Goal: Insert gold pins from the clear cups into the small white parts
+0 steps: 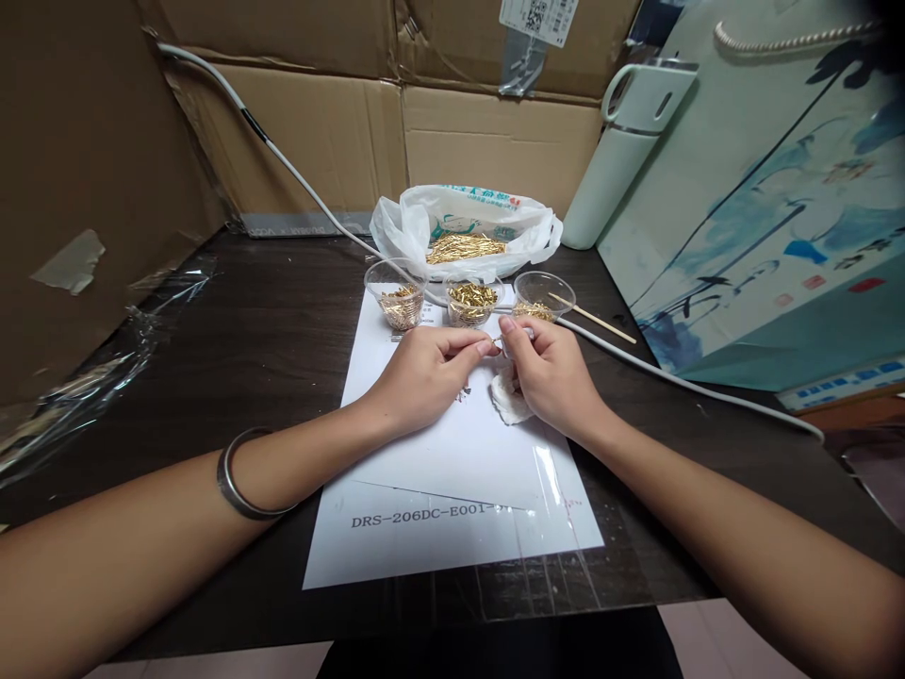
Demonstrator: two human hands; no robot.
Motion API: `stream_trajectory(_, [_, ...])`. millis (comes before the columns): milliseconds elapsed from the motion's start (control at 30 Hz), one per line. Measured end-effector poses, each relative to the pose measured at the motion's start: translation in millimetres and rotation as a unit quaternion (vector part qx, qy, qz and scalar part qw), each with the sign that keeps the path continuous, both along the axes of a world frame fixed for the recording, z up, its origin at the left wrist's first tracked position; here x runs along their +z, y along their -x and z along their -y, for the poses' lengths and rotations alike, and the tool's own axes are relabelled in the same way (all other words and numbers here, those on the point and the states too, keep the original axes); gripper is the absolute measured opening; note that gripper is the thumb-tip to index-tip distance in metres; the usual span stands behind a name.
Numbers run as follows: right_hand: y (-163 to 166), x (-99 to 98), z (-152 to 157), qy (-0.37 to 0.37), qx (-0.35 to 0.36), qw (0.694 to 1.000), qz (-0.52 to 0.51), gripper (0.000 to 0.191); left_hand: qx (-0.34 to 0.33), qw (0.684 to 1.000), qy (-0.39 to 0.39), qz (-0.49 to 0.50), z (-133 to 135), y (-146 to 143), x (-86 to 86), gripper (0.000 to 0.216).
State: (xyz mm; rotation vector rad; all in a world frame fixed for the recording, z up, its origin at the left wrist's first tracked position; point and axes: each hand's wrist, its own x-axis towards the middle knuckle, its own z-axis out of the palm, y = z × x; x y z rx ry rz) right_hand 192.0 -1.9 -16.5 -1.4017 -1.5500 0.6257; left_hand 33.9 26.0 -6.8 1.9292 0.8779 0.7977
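Note:
My left hand (424, 372) is closed in a pinch above the white paper (424, 471), holding a tiny thin metal pin (496, 341) between thumb and forefinger. Facing it, my right hand (555, 368) is also pinched, its fingertips close to the pin's other end; what it grips is mostly hidden by the fingers. A crumpled white tissue (507, 398) lies below my right fingers. Some tiny metal bits (463, 392) rest on the paper beside my left fingers. Just beyond stand a left cup (394, 300), a middle cup (472, 300) and a right cup (543, 289), all clear plastic with small gold-coloured metal parts.
Behind the cups sits a white plastic bag (403, 226) with many gold-coloured pins (467, 248). A white cable (304, 184) runs across the dark table (233, 349). A wooden stick (598, 319) leans out by the right cup. A pale bottle (615, 160) stands against a decorated bag (764, 217). Cardboard (304, 132) walls the back.

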Motion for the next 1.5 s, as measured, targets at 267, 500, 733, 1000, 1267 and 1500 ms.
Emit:
stream_trajectory(267, [0.2, 0.1, 0.4, 0.001, 0.0, 1.0, 0.0, 0.042, -0.006, 1.0, 0.002, 0.009, 0.3, 0.3, -0.9, 0.029])
stream_trajectory(500, [0.1, 0.4, 0.4, 0.003, 0.0, 1.0, 0.004, 0.042, -0.002, 1.0, -0.003, 0.016, -0.3, 0.5, -0.8, 0.028])
stream_trajectory(733, [0.2, 0.0, 0.6, 0.003, -0.003, 1.0, 0.0, 0.041, -0.004, 1.0, -0.004, 0.012, -1.4, 1.3, -1.9, 0.028])
stream_trajectory(1000, [0.1, 1.0, 0.7, 0.002, 0.005, 1.0, -0.002, 0.041, -0.003, 1.0, -0.005, 0.012, -0.1, 0.4, -0.4, 0.028])
stream_trajectory(1267, [0.1, 0.1, 0.7, 0.0, -0.003, 1.0, -0.003, 0.041, -0.001, 1.0, 0.001, 0.022, 0.0, 0.5, -0.7, 0.028])
stream_trajectory(1500, [-0.2, 0.6, 1.0, 0.001, 0.0, 1.0, 0.001, 0.042, -0.004, 1.0, 0.003, 0.025, -1.6, 0.6, -2.7, 0.028])
